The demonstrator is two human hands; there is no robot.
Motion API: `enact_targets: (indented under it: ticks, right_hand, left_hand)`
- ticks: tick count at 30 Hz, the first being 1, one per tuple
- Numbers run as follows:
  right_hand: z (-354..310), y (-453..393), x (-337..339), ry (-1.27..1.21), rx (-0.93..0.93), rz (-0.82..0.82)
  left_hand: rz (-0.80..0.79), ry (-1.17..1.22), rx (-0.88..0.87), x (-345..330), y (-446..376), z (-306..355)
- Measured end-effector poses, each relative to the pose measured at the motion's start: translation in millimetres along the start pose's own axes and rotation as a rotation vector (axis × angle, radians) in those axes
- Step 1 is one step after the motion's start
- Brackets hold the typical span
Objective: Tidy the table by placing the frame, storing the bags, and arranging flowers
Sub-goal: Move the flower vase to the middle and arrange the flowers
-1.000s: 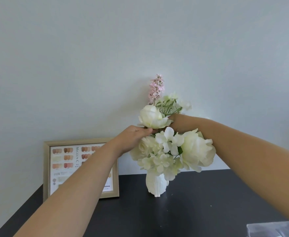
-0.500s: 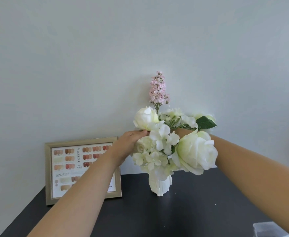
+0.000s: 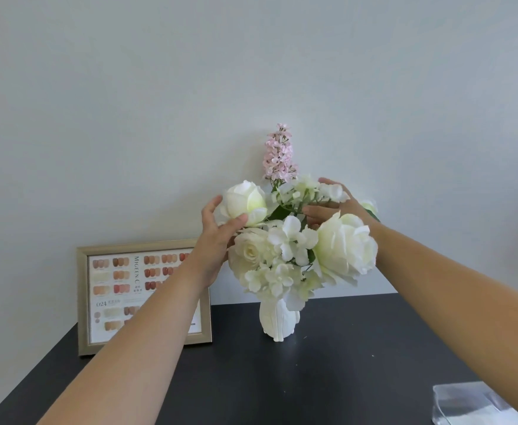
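A white ribbed vase [image 3: 279, 322] stands on the dark table [image 3: 328, 369] near the wall and holds a bunch of white flowers [image 3: 300, 250] with one tall pink sprig [image 3: 278, 154]. My left hand [image 3: 217, 240] cups the upper-left white rose [image 3: 245, 200], thumb and fingers apart around it. My right hand [image 3: 334, 207] reaches in behind the large right rose [image 3: 346, 246], fingers spread among the small white blossoms at the top. A gold picture frame [image 3: 144, 297] with a colour chart leans upright against the wall to the left of the vase, partly hidden by my left forearm.
A clear plastic bag or box [image 3: 472, 404] lies at the table's front right corner. The table's left edge runs diagonally at the lower left. A plain pale wall stands right behind the vase and frame.
Both hands have lifted out of the middle of the bunch to its top. The left hand went from pinching a stem to cupping the upper-left rose, and the right hand came into view.
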State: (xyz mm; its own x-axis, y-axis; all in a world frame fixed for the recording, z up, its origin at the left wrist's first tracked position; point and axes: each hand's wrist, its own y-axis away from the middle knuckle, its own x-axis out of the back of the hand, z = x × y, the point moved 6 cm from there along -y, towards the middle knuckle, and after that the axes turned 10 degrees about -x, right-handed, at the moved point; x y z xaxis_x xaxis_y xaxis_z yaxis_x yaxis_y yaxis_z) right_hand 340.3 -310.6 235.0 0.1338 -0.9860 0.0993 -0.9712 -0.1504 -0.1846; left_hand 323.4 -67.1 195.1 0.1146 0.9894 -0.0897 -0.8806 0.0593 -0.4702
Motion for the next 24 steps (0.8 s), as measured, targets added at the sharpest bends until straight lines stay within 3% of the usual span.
enact_targets:
  ticks: [5,9,14,17,20,24]
  right_hand:
    - [-25,8,-5,0.094,0.077,-0.012]
    - [-38,8,-2,0.152,0.051,0.06]
    - [-55,4,-12,0.243,0.078,0.057]
    - [-59,1,-22,0.451,0.077,0.008]
    - [-57,-3,-17,0.445,0.039,0.059]
    - [-61,-7,-13,0.535,0.068,0.096]
  left_hand:
    - [-0.13,-0.417,-0.114,0,-14,30]
    - [-0.112,-0.732,-0.209,-3,-24,50]
    - [-0.07,-1.076,-0.469,-29,-28,74]
    - [-0.083,-1.226,-0.407,-39,-29,71]
    - [-0.147,-1.282,-0.295,-40,-29,56]
    - [-0.162,-1.104,-0.205,-25,-29,47]
